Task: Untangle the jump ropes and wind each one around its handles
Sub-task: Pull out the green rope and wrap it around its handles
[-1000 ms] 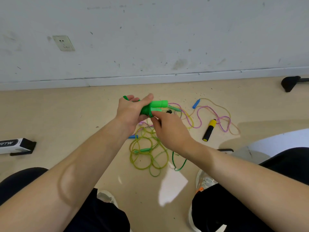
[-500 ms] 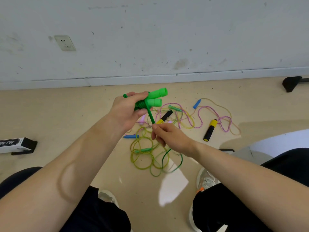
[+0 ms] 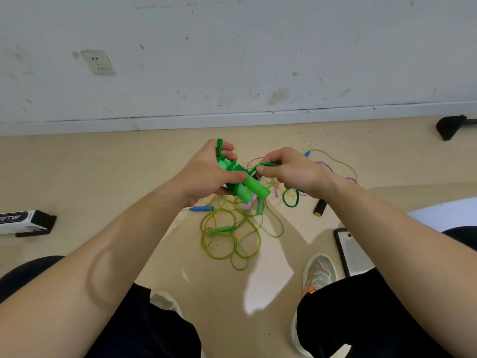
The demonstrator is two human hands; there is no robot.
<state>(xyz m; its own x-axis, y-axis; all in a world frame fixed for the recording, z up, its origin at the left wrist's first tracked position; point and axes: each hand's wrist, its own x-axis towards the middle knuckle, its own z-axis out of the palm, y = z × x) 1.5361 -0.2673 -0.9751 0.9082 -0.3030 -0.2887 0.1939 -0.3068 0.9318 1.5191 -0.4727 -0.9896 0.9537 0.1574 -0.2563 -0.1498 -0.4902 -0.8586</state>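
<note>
The left hand (image 3: pixel 204 174) grips the stiff bright green plastic handles (image 3: pixel 254 188); beside them the right hand (image 3: pixel 294 171) pinches their limp-looking thin green cord (image 3: pixel 267 164).

Wall socket (image 3: pixel 98 62), black-and-white box (image 3: pixel 24 222) left — dark-framed slab (image 3: pixel 351 251) by a shoe (image 3: pixel 320 273).

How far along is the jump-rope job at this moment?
Done: no rope finished. In hand: left hand grips the green handles, partly wrapped; right hand pinches the green rope, slack hanging. Remaining: yellow-green rope and pink rope lie tangled on the floor.
</note>
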